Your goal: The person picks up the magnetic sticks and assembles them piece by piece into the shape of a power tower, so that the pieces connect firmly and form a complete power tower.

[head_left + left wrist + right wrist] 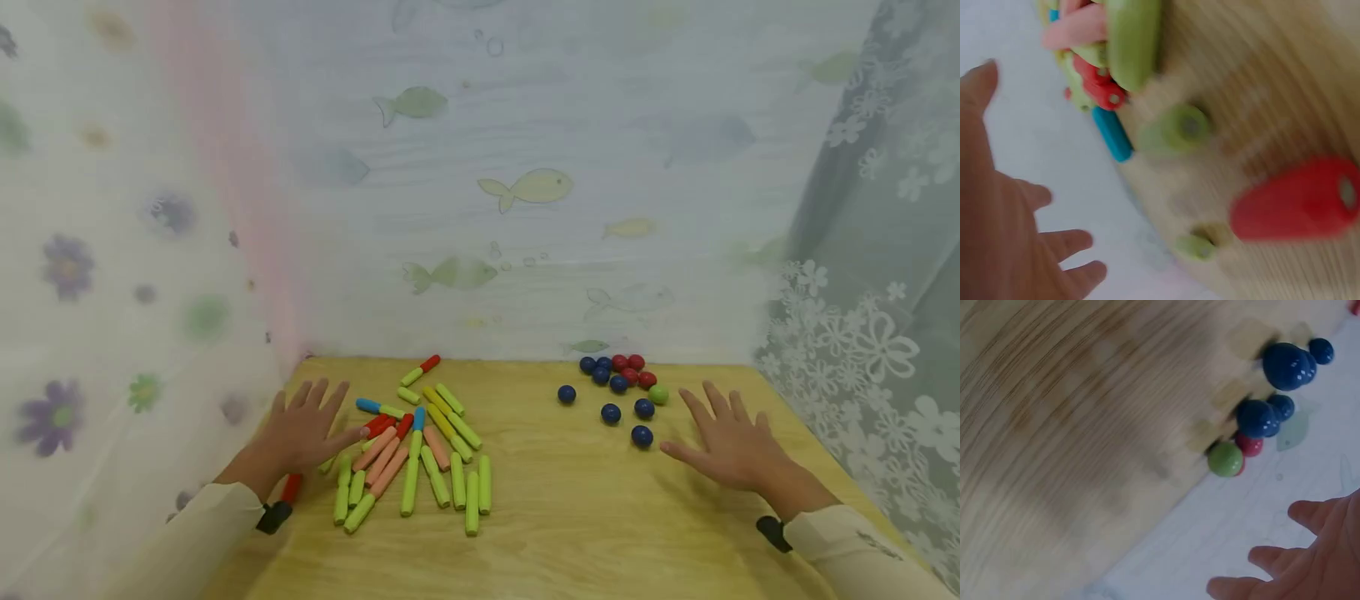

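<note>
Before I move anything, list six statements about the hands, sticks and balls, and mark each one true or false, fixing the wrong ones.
1. The left hand is nearer the coloured sticks than the balls. True.
2. The right hand grips a ball. False: its fingers are spread and it holds nothing.
3. The green ball lies beside the red balls on the wood-grain table. True.
4. Every stick is light green. False: salmon-pink, red, blue and yellow ones show too.
5. Dark blue balls outnumber the red balls. True.
6. The balls lie on the left hand's side of the table. False: they lie on the right hand's side.
</note>
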Action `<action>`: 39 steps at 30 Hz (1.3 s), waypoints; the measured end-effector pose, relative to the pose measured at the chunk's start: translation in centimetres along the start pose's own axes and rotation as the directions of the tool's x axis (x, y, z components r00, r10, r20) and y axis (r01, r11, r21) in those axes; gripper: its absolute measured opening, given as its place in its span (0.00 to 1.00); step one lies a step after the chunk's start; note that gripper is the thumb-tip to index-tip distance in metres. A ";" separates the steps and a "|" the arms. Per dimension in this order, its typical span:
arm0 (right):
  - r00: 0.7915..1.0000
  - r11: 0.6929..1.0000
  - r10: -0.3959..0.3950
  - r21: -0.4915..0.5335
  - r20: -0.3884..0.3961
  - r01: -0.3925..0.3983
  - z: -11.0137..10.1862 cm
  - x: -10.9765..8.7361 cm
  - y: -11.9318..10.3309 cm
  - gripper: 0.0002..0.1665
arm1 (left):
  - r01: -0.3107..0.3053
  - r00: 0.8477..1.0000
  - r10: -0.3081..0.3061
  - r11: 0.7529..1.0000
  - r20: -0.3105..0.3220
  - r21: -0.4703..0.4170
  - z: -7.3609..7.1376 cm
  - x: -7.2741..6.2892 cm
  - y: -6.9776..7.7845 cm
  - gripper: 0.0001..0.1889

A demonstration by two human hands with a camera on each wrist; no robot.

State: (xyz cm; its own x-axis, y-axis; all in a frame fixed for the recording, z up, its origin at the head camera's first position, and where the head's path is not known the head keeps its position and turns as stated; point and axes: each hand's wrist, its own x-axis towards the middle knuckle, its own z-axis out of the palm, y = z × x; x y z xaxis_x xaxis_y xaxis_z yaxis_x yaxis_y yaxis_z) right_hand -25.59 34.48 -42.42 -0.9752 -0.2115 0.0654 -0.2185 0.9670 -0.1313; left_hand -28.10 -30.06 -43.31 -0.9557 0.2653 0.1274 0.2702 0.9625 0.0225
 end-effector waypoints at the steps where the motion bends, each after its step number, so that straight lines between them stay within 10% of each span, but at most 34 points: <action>1: 1.000 1.000 -0.007 0.028 0.001 0.007 0.1 0.1 -0.1 0.60 | -0.005 1.000 0.005 1.000 0.006 -0.017 0.0 0.1 0.1 0.52; 6: 0.999 0.978 -0.036 0.206 -0.016 0.039 0.9 0.8 -0.5 0.57 | -0.033 0.998 0.041 0.981 0.038 -0.191 0.9 1.0 0.7 0.48; 14: 0.999 0.878 0.010 0.478 0.034 -0.025 2.8 2.0 -0.2 0.45 | 0.098 0.994 -0.061 0.868 0.092 -0.486 2.7 2.6 2.6 0.20; 39: 0.988 0.784 0.134 0.601 0.076 -0.152 4.3 3.3 -2.3 0.24 | 0.333 0.942 -0.260 0.804 0.212 -0.493 2.2 3.8 3.7 0.19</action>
State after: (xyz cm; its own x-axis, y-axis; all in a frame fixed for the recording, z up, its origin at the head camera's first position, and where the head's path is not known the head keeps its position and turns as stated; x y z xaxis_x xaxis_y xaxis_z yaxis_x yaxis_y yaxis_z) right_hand -28.49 30.96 -46.15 -0.9955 -0.0905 -0.0282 -0.0441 0.7050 -0.7078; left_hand -30.96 -25.42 -44.88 -0.9953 0.0118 -0.0962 -0.0433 0.8344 0.5495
